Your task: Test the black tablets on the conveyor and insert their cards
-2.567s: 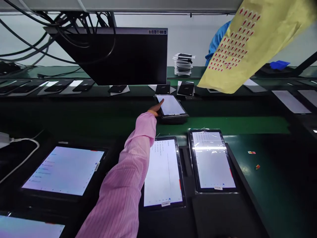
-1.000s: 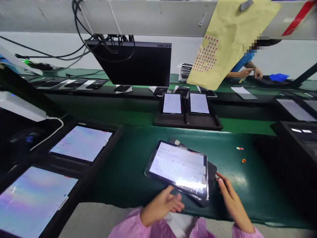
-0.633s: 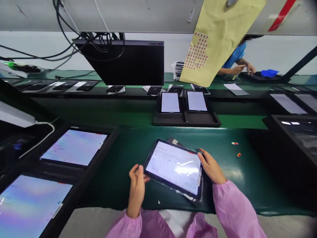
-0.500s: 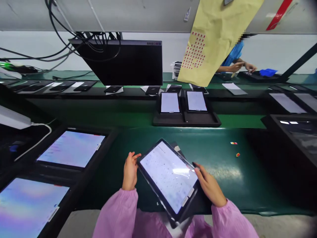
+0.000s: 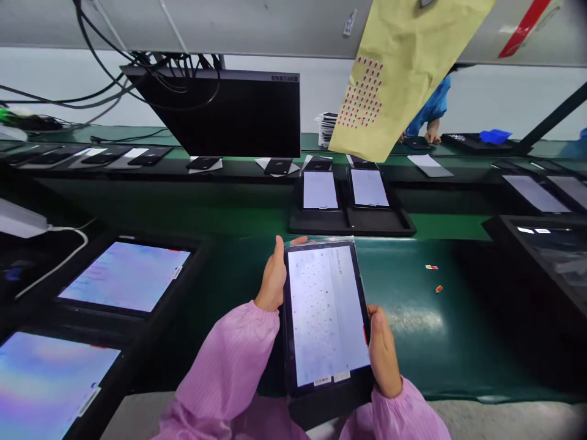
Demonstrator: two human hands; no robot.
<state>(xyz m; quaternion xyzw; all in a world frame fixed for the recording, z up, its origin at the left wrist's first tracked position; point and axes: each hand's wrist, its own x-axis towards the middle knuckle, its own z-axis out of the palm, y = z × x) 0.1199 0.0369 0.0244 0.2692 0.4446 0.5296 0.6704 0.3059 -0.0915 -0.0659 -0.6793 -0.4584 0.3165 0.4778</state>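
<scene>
A tablet (image 5: 328, 311) with a lit, pale screen is held up between my two hands, nearly upright in view. My left hand (image 5: 274, 275) grips its upper left edge, the fingers partly behind it. Along the lower right edge, my right hand (image 5: 383, 351) is closed on the tablet, thumb toward the front. Clear film shows at the tablet's top edge, and two small labels sit at the bottom of the screen. Something dark extends below the tablet's lower end; I cannot make out what it is.
Lit tablets lie in a black tray (image 5: 151, 313) at left. Two more stand in a tray (image 5: 312, 223) behind. Two small coloured pieces, one a flat card (image 5: 431, 267), lie on the green mat (image 5: 403, 354). A monitor (image 5: 238, 116) and yellow paper (image 5: 403, 67) hang above; a person works beyond.
The tablet has turned from a diagonal slant to nearly upright. My left hand has moved up and right to its upper edge. The person beyond has drawn their hands leftward.
</scene>
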